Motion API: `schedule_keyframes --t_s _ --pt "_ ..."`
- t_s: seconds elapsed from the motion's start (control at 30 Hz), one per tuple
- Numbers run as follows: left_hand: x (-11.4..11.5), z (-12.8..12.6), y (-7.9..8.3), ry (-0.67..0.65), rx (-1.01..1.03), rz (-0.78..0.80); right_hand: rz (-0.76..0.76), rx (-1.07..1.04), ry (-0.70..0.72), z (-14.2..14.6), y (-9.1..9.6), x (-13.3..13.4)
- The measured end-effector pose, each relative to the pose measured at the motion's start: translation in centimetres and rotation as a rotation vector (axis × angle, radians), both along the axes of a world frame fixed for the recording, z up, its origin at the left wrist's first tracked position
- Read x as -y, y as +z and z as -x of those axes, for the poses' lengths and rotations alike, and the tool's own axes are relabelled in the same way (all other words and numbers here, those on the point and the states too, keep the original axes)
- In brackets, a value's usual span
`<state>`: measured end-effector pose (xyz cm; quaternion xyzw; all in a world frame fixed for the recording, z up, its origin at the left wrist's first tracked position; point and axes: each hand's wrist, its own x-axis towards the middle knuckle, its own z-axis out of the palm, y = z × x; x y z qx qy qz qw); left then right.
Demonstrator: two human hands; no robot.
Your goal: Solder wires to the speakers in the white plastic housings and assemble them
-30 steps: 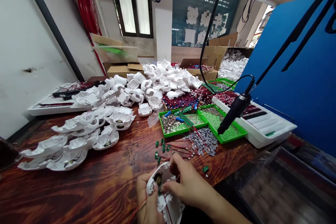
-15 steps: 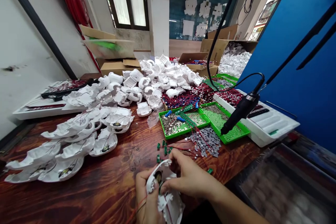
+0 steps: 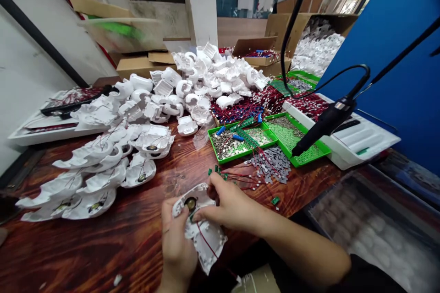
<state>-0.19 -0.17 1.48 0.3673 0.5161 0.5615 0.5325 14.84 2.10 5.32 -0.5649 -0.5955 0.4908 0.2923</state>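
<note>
My left hand [image 3: 177, 242] is closed around the left side of a white plastic shell [image 3: 210, 240], its thumb lying over the inner face. Inside the shell sits a round speaker [image 3: 190, 203] with a dark rim. Just below it shows the edge of a small green circuit board [image 3: 192, 216], with a red wire running down across the shell. The thumb of my right hand [image 3: 230, 203] presses at this board, while its fingers bend over the shell's right rim. My right fingertips are partly hidden.
Speaker-fitted white shells [image 3: 99, 165] lie in rows at left, below a heap of white parts [image 3: 206, 82]. Green trays [image 3: 220, 160] of small metal parts, grey pieces [image 3: 271, 165] and wired boards lie ahead. A black electric screwdriver [image 3: 319, 126] hangs at right.
The shell, held by both hands, has shifted left and up and turned so its inside faces me more. More of the speaker and red wire shows. The camera view has tilted down.
</note>
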Motion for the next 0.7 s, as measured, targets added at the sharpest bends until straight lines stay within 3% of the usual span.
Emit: schedule_keyframes --t_s 0.1,0.13,0.23,0.3,0.5,0.7 --pt "-0.9 1.3 0.3 -0.053 0.173 0.148 -0.029 -0.114 0.064 -2.6 0.5 -0.2" --pt "-1.1 1.7 0.4 -0.028 0.2 0.184 -0.077 -0.084 0.014 -3.8 0.6 -0.3" --pt "-1.7 2.6 0.5 0.065 0.165 0.201 -0.284 0.282 -0.188 -7.4 0.3 -0.9" --pt "-2.1 3.3 0.2 0.092 0.116 0.17 -0.324 0.381 -0.195 -8.4 -0.3 -1.5" --pt "-3.2 4.7 -1.3 0.011 -0.025 0.182 -0.339 0.499 0.071 -5.6 -2.0 -2.9" --pt "-3.9 5.0 -0.5 -0.058 0.107 0.233 -0.396 0.592 0.249 -4.8 -3.5 -4.5"
